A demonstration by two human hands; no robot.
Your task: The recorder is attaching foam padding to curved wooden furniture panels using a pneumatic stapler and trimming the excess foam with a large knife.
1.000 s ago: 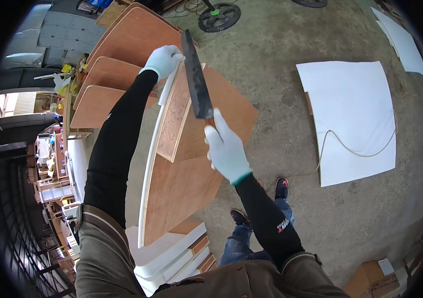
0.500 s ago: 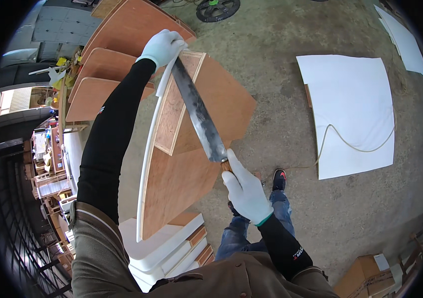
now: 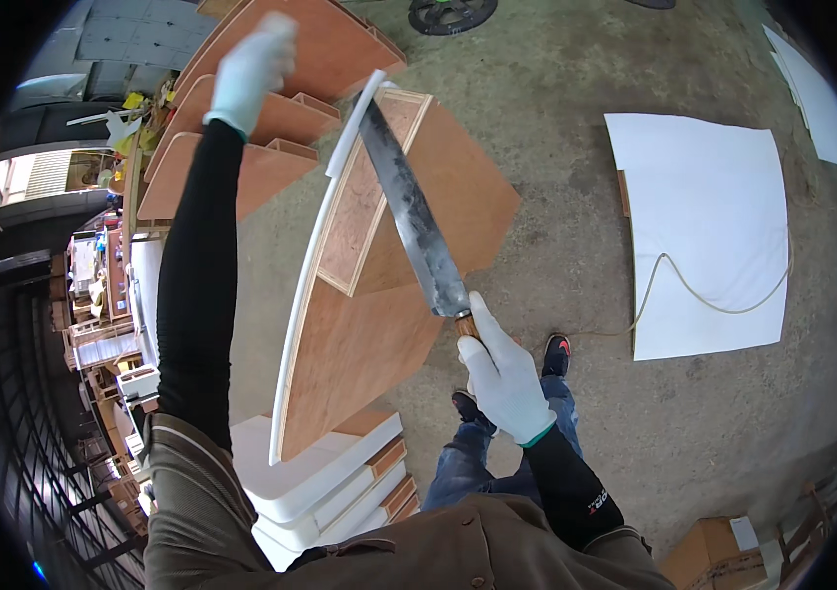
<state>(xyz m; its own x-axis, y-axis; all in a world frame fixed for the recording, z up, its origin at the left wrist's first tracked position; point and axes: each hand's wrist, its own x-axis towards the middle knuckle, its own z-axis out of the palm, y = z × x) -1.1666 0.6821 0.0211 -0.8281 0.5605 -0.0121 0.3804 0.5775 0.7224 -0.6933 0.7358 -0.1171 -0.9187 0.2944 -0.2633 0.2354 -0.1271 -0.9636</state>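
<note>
A large flat file (image 3: pixel 411 211) with a wooden handle (image 3: pixel 468 326) is gripped in my gloved right hand (image 3: pixel 509 388). Its dark metal blade slants up and left across a wooden panel (image 3: pixel 359 359), near a raised light-framed section (image 3: pixel 364 202). White edging (image 3: pixel 291 339) runs down the panel's curved left side. At the top corner a short white strip (image 3: pixel 350 133) stands proud, close to the file's far end. My gloved left hand (image 3: pixel 249 79) is raised left of that corner, off the panel; motion smears its fingers.
Brown wooden panels (image 3: pixel 217 157) lean at the upper left. White-faced pieces (image 3: pixel 325 477) are stacked below the panel. A white sheet (image 3: pixel 699 236) with a thin hose across it lies on the concrete floor at right. A cardboard box (image 3: pixel 718 556) stands at lower right.
My left hand has let go of the panel's top corner and swung left and up. The panel and the file in my right hand have shifted slightly in view.
</note>
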